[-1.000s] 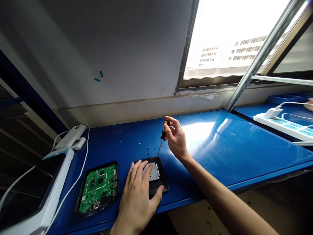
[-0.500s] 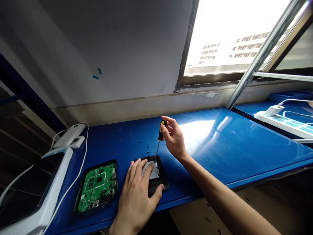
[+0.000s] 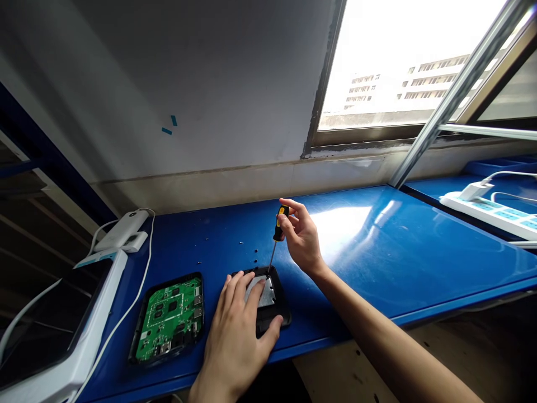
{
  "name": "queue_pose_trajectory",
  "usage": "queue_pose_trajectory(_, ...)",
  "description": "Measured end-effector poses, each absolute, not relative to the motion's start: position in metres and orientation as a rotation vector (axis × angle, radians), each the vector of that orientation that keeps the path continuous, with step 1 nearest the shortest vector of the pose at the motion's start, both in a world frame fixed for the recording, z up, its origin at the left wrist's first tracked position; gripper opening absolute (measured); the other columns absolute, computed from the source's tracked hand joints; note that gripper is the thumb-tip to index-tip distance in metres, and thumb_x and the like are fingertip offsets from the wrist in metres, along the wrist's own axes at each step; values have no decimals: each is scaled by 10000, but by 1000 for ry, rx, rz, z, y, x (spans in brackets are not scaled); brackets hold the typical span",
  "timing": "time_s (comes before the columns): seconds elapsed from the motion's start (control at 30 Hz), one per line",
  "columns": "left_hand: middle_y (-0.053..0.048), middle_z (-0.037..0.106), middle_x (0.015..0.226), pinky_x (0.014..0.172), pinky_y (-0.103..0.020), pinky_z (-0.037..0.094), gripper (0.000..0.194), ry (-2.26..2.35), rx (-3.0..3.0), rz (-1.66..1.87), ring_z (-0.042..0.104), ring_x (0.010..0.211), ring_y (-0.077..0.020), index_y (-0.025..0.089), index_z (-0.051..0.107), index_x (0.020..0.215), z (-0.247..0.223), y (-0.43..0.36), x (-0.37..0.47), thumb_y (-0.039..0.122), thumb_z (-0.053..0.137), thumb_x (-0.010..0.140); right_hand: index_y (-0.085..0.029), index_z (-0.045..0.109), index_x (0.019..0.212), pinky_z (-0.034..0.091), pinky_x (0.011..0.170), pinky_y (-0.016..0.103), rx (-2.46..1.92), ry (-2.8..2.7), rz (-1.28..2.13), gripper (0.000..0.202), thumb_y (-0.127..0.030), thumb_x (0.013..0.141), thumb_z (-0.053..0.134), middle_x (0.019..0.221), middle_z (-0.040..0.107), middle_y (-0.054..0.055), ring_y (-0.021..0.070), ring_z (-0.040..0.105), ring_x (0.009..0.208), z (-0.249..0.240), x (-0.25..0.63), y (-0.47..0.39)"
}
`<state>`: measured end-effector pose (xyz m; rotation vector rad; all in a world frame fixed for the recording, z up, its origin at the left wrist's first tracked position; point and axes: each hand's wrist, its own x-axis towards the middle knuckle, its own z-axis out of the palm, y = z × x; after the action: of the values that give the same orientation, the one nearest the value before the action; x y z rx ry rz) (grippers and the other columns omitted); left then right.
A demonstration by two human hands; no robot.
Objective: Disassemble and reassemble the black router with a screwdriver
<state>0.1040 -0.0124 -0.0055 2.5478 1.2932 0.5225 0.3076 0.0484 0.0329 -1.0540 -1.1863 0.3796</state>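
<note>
My right hand [image 3: 302, 238] grips a black and yellow screwdriver [image 3: 280, 221] and holds it nearly upright. Its tip meets the far right corner of a silver metal plate [image 3: 267, 295] set in a black plastic cover [image 3: 279, 319]. Across the cover's left side lies my left hand [image 3: 239, 324], fingers stretched over the plate and thumb spread along the near edge; it hides much of the cover. To the left, a green circuit board [image 3: 172, 313] sits in a black casing. Several small screws [image 3: 256, 251] lie beyond the cover.
A blue table [image 3: 356, 263] carries everything. At left are a white device with a dark screen [image 3: 50, 319], a white box [image 3: 126, 226] and a white cable [image 3: 140, 285]. A white power strip [image 3: 499, 212] lies at far right, behind a metal post [image 3: 436, 112].
The whole view has shifted slightly, moving the scene a little to the right. Both hands keep their places on the cover and screwdriver.
</note>
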Motion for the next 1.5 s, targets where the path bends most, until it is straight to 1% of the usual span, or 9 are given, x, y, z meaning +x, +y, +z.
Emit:
queue_pose_trajectory(0.3,-69,482,1578,1173,-649,381,531,1287,2535,512,313,1515,-404,264,561,1432,-6,-12,104,473,555,944,-253,589,1233,491,489,207,-1043,-1192,400,309,-378,951,605,913,484,-20,80,539,618,34,307,49)
queue_pose_trajectory(0.53,-66,503,1562,1159,-648,402,520,1285,2531,525,334,1505,-408,276,566,1426,-4,-13,105,467,563,943,-256,589,1248,516,512,223,-1078,-1227,327,304,-374,968,575,873,511,-21,98,555,639,34,308,47)
queue_pose_trajectory(0.8,-61,499,1566,1177,-643,376,524,1291,2518,540,329,1508,-401,278,562,1428,-5,-14,104,462,578,938,-258,585,1252,546,533,237,-1077,-1255,322,300,-366,972,578,862,516,-24,103,576,646,33,307,47)
queue_pose_trajectory(1.33,-60,481,1578,1172,-654,378,530,1282,2518,509,314,1515,-400,284,540,1444,-6,-13,103,474,552,949,-266,591,1256,567,540,245,-1040,-1243,308,292,-351,976,587,896,546,-10,107,599,657,34,306,44)
queue_pose_trajectory(1.5,-62,501,1561,1164,-658,389,514,1276,2536,538,337,1504,-402,286,556,1426,-7,-13,104,464,564,944,-268,591,1250,562,532,243,-1030,-1236,304,284,-343,977,580,887,543,-13,109,597,656,34,306,44)
